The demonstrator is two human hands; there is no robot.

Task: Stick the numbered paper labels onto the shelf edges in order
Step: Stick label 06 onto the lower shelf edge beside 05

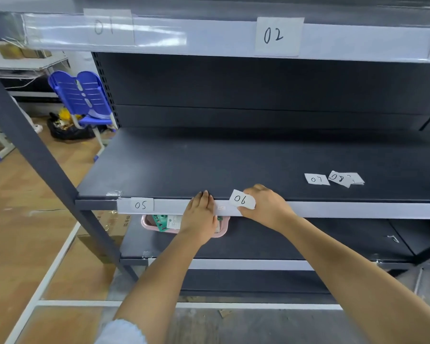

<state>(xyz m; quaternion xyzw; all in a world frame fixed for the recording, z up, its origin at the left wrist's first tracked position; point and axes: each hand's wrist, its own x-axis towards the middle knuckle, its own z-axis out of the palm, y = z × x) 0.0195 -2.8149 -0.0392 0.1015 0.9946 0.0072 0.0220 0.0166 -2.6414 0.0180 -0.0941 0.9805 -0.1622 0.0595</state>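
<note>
Hands first, both at the front edge of the dark grey metal middle shelf [233, 165]. Left hand [201, 214] lies flat, fingers straight, pressing the pale plastic label strip [345, 210] that runs along that edge; it holds nothing. Right hand [266, 207] has its grip closed on the small white paper label marked 06 [242, 199], pinched by its right side, the paper standing just above the strip, not yet stuck down.

Handling, my read: the slip is near weightless, floppy, creases easily, and will flutter or curl if held by one corner. Best held by one side edge as now, then smoothed flat from the free side with the left fingers. Adhesive is not visible, so cannot tell what fixes it.

Left along the same strip, near the shelf's front left corner, the white paper label marked 05 [141, 205] is already in place.

Further back, toward the right of the shelf surface, loose white paper slips marked 07 [317, 179] and 08 [339, 178] lie flat, with more slips partly under 08, unreadable.

Farthest, the upper shelf edge carries white paper labels 01 [104, 27] and 02 [273, 36].
</note>
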